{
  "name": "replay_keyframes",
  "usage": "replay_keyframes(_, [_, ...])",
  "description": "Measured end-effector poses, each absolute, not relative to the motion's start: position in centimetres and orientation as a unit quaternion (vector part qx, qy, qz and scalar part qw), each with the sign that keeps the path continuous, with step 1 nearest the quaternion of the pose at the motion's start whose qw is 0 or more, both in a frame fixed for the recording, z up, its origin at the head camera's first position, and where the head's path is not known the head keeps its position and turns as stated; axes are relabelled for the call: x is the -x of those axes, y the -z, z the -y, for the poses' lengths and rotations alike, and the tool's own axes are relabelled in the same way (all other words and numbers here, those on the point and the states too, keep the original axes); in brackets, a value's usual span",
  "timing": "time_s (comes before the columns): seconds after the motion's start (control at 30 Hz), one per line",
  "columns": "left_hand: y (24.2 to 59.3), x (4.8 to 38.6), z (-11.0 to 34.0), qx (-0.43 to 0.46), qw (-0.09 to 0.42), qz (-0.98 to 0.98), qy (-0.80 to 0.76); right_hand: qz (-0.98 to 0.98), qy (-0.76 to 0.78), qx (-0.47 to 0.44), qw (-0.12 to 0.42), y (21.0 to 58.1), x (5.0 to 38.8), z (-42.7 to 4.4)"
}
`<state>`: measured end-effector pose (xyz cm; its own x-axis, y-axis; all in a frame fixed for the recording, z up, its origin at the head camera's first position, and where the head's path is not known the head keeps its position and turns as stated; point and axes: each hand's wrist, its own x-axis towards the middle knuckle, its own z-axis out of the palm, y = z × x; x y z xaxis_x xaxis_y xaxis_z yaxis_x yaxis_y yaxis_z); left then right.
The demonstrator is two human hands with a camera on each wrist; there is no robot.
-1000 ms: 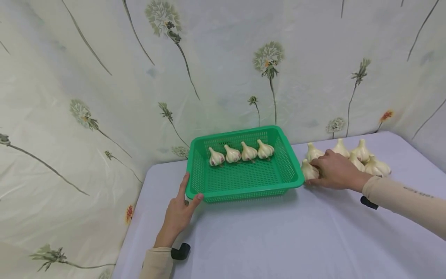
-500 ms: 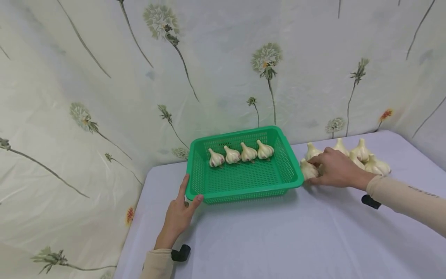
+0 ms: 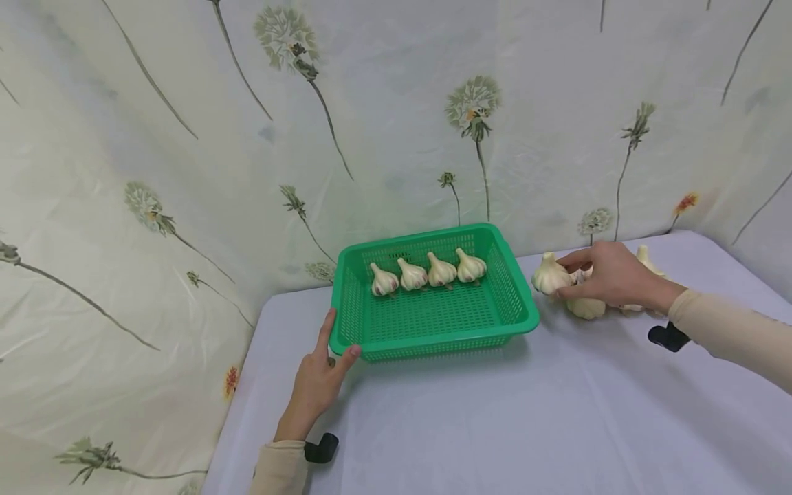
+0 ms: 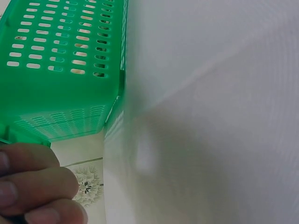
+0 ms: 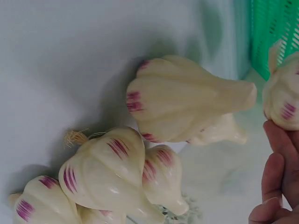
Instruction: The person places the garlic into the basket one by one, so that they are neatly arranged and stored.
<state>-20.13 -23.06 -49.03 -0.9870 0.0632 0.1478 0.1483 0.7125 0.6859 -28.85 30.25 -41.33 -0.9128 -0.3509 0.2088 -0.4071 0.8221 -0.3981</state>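
Observation:
A garlic bulb [image 3: 552, 275] is pinched between the thumb and fingers of my right hand [image 3: 612, 275], just right of the green basket [image 3: 433, 347]. In the right wrist view this held garlic bulb [image 5: 285, 93] shows at the right edge, above the fingertips. Another garlic bulb [image 3: 586, 308] lies on the table under the hand. My left hand [image 3: 317, 385] touches the basket's near left corner, index finger and thumb extended along its two sides. The left wrist view shows its other fingers [image 4: 37, 182] bent beside the basket's corner.
Several garlic bulbs [image 3: 441, 270] stand in a row along the back of the basket. More loose bulbs [image 5: 103, 168] are clustered on the white-covered table [image 3: 482, 426], partly hidden by the right hand. A dandelion-patterned curtain [image 3: 383, 124] rises behind the table.
My right hand has moved up and back from the front loose bulb and now holds a bulb farther back. The front bulb sits farther right, under the hand. The left hand stays at the basket.

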Motion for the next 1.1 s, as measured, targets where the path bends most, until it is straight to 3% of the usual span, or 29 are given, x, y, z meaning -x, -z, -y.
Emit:
replay_keyframes(0.43, [49.0,20.3,23.0,0.062,0.055,0.922,0.379,0.958,-0.252,-0.135,0.012,38.4,30.0,-29.9])
replay_keyframes(1.1, [49.3,20.3,23.3,0.061,0.06,0.921,0.381,0.934,-0.281,-0.22,-0.017,34.9,32.6,-24.0])
